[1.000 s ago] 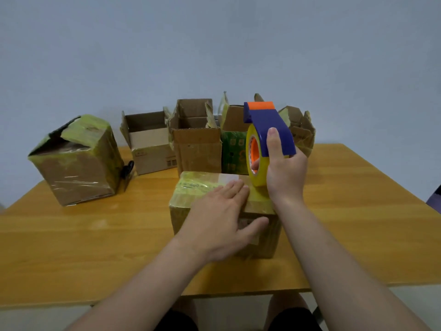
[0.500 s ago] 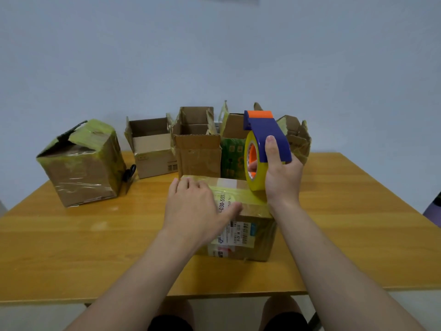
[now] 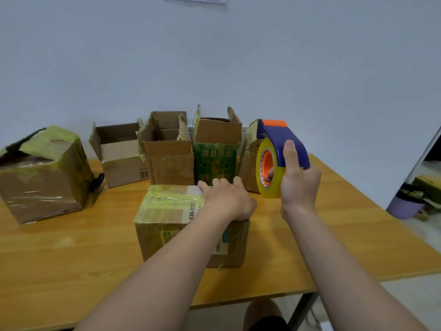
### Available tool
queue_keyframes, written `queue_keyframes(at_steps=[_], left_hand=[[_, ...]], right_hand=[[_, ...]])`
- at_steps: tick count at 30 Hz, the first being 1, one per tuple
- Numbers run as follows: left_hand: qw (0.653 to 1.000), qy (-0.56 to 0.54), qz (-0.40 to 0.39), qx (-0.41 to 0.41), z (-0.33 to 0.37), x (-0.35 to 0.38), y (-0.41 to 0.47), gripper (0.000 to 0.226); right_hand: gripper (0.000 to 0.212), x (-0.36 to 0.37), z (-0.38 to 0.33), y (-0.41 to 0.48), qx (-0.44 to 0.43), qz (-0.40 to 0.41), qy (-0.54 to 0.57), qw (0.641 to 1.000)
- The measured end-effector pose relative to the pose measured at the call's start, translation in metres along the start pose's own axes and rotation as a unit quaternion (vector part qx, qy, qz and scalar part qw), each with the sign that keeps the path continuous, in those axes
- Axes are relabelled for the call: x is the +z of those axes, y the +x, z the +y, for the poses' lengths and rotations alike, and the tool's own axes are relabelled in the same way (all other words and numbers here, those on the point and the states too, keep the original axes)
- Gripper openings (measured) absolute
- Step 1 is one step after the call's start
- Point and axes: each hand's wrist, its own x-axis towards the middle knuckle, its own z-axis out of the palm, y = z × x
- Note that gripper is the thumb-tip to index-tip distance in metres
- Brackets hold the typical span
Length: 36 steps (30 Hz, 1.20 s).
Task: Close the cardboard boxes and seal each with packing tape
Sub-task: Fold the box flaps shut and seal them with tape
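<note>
Here, a pale wall (image 3: 214, 68) fills the upper half of your view, and below it the wooden table (image 3: 71, 259) carries everything else. Well to the left stands the biggest carton, a taped box (image 3: 43, 177), tilted and wrapped in yellowish tape with a dark gap at its top corner. In the middle, right in front of you, sits the box (image 3: 167, 211), flaps down, with yellowish tape across its top and a white label on its near face. Along the back, against the wall, four open boxes (image 3: 167, 154) stand in a row with their flaps up; the third is green on its front. Your left hand (image 3: 226, 199) lies on the far right corner of the box, palm down, fingers bent over its far edge and thumb at the right side. Your right hand (image 3: 298, 180) holds the blue and orange dispenser (image 3: 279, 149) in the air just right of the box, thumb flat on the blue cover and a fingertip showing inside the orange core of the tape (image 3: 272, 187).
</note>
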Motion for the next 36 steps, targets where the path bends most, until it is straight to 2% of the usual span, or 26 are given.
queue_keyframes(at_steps=[4, 7, 8, 9, 11, 13, 15, 20, 24, 26, 27, 29, 30, 32, 33, 36], left_hand=[[1.000, -0.025, -0.004, 0.014, -0.003, -0.001, 0.003, 0.063], [0.984, -0.160, 0.014, 0.082, -0.033, -0.011, -0.004, 0.059], [0.978, -0.181, 0.044, 0.094, -0.047, -0.016, -0.007, 0.057], [0.979, -0.160, 0.092, 0.088, -0.063, -0.022, -0.010, 0.057], [0.985, -0.056, 0.163, 0.010, -0.096, -0.028, -0.017, 0.063], [0.985, -0.038, 0.134, -0.099, -0.122, -0.026, -0.025, 0.077], [0.984, -0.062, 0.076, -0.146, -0.138, -0.018, -0.029, 0.085], [0.986, -0.126, 0.071, -0.078, -0.159, -0.007, -0.024, 0.063], [0.979, -0.202, 0.035, -0.009, -0.181, -0.012, -0.027, 0.052], [0.986, -0.164, 0.018, -0.016, -0.180, -0.014, -0.029, 0.056], [0.994, -0.100, 0.022, -0.031, -0.174, -0.015, -0.032, 0.059], [0.993, 0.063, 0.087, -0.058, -0.149, -0.021, -0.045, 0.066], [0.984, 0.109, 0.136, -0.049, -0.132, -0.022, -0.056, 0.065], [0.977, 0.096, 0.190, 0.013, -0.099, -0.014, -0.074, 0.058], [0.979, 0.079, 0.180, 0.050, -0.084, -0.008, -0.081, 0.058], [0.985, 0.105, 0.108, 0.086, -0.051, 0.017, -0.083, 0.093]], right_hand=[[0.019, 0.003, -0.001, -0.003, -0.006, -0.006, 0.006, 1.000], [0.024, 0.013, -0.004, -0.009, -0.016, -0.011, 0.021, 1.000], [0.029, 0.018, -0.005, -0.012, -0.020, -0.014, 0.027, 0.999], [0.032, 0.024, -0.007, -0.015, -0.022, -0.020, 0.036, 0.999], [0.032, 0.036, -0.009, -0.022, -0.012, -0.039, 0.054, 0.998], [0.030, 0.048, -0.006, -0.029, 0.004, -0.060, 0.070, 0.996], [0.029, 0.057, 0.001, -0.036, 0.012, -0.082, 0.070, 0.994], [0.023, 0.068, 0.010, -0.042, 0.013, -0.113, 0.061, 0.992], [0.025, 0.067, 0.008, -0.039, 0.047, -0.096, 0.086, 0.991], [0.026, 0.064, 0.007, -0.040, 0.055, -0.086, 0.101, 0.990], [0.026, 0.062, 0.006, -0.042, 0.053, -0.083, 0.104, 0.990], [0.026, 0.059, 0.005, -0.045, 0.042, -0.075, 0.106, 0.991], [0.026, 0.058, 0.005, -0.046, 0.037, -0.071, 0.106, 0.991], [0.027, 0.057, 0.004, -0.047, 0.025, -0.059, 0.101, 0.993], [0.027, 0.055, 0.004, -0.046, 0.019, -0.052, 0.098, 0.994], [0.026, 0.047, 0.001, -0.044, -0.002, -0.024, 0.090, 0.996]])
